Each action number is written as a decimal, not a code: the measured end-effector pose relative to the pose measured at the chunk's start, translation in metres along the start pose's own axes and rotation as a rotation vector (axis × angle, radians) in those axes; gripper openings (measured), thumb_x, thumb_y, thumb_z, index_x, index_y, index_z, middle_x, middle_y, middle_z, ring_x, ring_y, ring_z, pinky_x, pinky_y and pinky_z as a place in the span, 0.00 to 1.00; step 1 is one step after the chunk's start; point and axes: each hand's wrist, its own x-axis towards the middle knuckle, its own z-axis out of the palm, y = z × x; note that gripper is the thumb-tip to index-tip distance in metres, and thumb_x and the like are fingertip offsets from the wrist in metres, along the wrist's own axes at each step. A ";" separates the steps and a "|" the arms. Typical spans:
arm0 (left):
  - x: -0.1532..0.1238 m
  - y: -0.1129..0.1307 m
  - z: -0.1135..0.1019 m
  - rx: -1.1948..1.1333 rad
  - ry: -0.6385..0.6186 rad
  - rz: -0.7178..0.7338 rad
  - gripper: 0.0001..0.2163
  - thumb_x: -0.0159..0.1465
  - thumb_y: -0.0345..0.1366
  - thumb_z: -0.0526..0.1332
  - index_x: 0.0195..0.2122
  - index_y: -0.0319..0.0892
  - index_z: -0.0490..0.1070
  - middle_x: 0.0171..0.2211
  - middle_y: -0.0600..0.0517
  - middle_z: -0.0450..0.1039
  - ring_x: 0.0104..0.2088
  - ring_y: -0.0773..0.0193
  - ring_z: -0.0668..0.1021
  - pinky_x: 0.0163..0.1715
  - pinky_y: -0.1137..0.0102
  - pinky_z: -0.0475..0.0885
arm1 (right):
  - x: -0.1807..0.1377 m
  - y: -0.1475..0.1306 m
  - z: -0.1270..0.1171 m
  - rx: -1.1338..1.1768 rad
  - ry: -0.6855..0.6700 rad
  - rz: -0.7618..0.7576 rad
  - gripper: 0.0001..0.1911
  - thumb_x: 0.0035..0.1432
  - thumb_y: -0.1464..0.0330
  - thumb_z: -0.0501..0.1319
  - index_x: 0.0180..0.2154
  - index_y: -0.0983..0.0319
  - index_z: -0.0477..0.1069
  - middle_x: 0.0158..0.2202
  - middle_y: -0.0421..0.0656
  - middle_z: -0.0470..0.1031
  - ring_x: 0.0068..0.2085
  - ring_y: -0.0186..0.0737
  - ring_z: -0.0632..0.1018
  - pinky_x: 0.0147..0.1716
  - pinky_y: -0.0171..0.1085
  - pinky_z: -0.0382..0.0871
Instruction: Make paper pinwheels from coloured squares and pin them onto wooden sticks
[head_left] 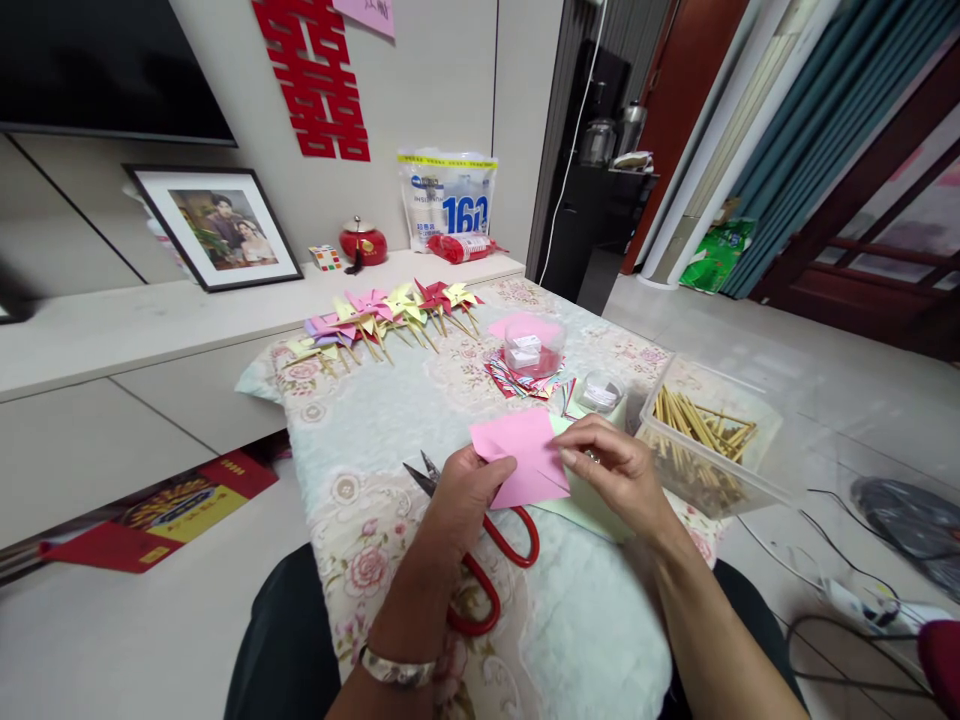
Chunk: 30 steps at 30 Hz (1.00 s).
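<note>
Pink paper (525,455), a small square, sits just above the cloth-covered table (360,430), with my left hand (461,500) pinching its left edge and my right hand (615,475) closed on its right corner. Red-handled scissors (534,545) lie right under my left hand. I judge a dropped wrist could catch the blades, and an uneven pull could crease the sheet.

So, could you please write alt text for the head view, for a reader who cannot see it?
A left hand and right hand hold a pink paper square over a floral tablecloth, red-handled scissors lying beneath the left. A clear box of wooden sticks sits to the right; paper pinwheels line the far edge.
</note>
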 end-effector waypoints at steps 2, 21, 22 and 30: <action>-0.001 0.001 0.000 -0.006 -0.002 0.004 0.12 0.50 0.34 0.70 0.36 0.40 0.78 0.30 0.50 0.80 0.31 0.59 0.79 0.36 0.67 0.72 | 0.000 -0.003 -0.001 -0.053 -0.107 -0.048 0.07 0.63 0.69 0.63 0.39 0.56 0.80 0.34 0.43 0.76 0.37 0.41 0.76 0.39 0.41 0.69; 0.005 -0.007 -0.004 0.139 0.123 0.037 0.12 0.47 0.34 0.69 0.33 0.35 0.75 0.24 0.52 0.77 0.24 0.66 0.75 0.27 0.72 0.68 | -0.003 0.004 0.004 -0.305 -0.274 -0.259 0.10 0.66 0.71 0.60 0.43 0.56 0.80 0.33 0.43 0.71 0.36 0.40 0.72 0.37 0.40 0.64; 0.005 -0.006 -0.003 0.151 0.129 0.036 0.12 0.47 0.34 0.69 0.33 0.35 0.75 0.24 0.52 0.77 0.24 0.66 0.74 0.27 0.72 0.68 | -0.002 0.004 0.004 -0.322 -0.281 -0.259 0.10 0.66 0.71 0.60 0.42 0.56 0.80 0.33 0.43 0.71 0.37 0.40 0.72 0.37 0.41 0.63; 0.006 -0.008 -0.005 0.324 0.147 0.081 0.10 0.49 0.36 0.66 0.31 0.36 0.74 0.25 0.52 0.76 0.24 0.66 0.73 0.24 0.73 0.66 | -0.005 -0.009 0.012 -0.459 -0.296 -0.186 0.07 0.63 0.71 0.60 0.37 0.59 0.78 0.30 0.41 0.70 0.36 0.40 0.72 0.39 0.42 0.58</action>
